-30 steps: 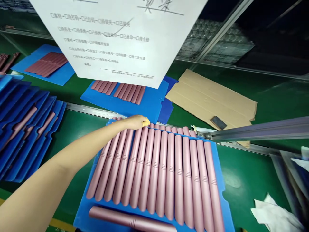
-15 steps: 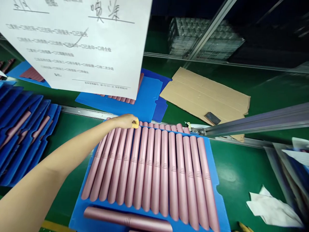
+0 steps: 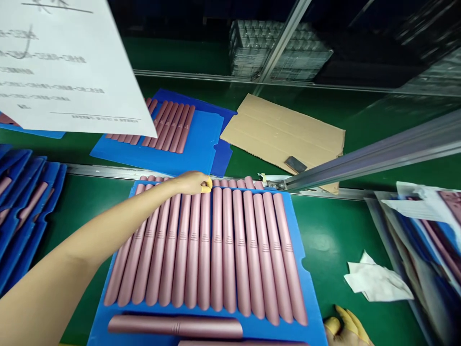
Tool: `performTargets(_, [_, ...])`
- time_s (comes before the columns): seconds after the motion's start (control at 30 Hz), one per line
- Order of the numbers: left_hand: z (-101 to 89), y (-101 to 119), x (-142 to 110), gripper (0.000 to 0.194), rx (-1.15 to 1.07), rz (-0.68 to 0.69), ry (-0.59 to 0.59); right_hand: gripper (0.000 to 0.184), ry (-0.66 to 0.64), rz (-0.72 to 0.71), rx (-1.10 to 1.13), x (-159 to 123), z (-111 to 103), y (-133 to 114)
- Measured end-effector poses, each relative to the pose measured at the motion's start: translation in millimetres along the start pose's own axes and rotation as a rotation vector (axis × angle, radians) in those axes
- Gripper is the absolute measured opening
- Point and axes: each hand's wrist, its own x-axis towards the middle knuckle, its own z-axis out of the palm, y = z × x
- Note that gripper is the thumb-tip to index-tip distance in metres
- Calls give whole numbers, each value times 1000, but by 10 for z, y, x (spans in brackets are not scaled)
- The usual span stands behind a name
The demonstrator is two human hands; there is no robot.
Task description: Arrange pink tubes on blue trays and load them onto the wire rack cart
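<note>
L hand (image 3: 192,183), fingers together in yellow cots (image 3: 208,188), rests on far ends of pink metal tubes (image 3: 216,250) on blue plastic tray (image 3: 99,327). R hand (image 3: 344,331), fingers apart, sits by tray's near right corner. Careless push could roll tubes, scuff finish.

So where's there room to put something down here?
Bare green belt lies between the near blue tray and the crumpled white cloth. The upper blue tray has a bare patch beside its tubes. The near tray is crowded, packed with pink tubes.

Matte pink metal tubes (image 3: 205,250) with ridged bands lie side by side on a blue plastic tray (image 3: 101,327). A single tube (image 3: 175,327) lies crosswise below the row.
</note>
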Motion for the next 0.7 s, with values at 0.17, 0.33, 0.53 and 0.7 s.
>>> performTargets(0.17, [66, 165, 220, 30, -111, -11, 106, 37, 27, -31, 5, 3, 8, 4])
performTargets(0.33, [169, 361, 392, 20, -38, 28, -3, 37, 93, -96, -3, 20, 25, 23])
performTargets(0.53, [216, 486, 573, 25, -73, 30, 78, 36, 128, -77, 19, 1, 19, -9])
performTargets(0.7, [329, 739, 771, 22, -98, 48, 9, 36, 110, -47, 62, -16, -15, -54])
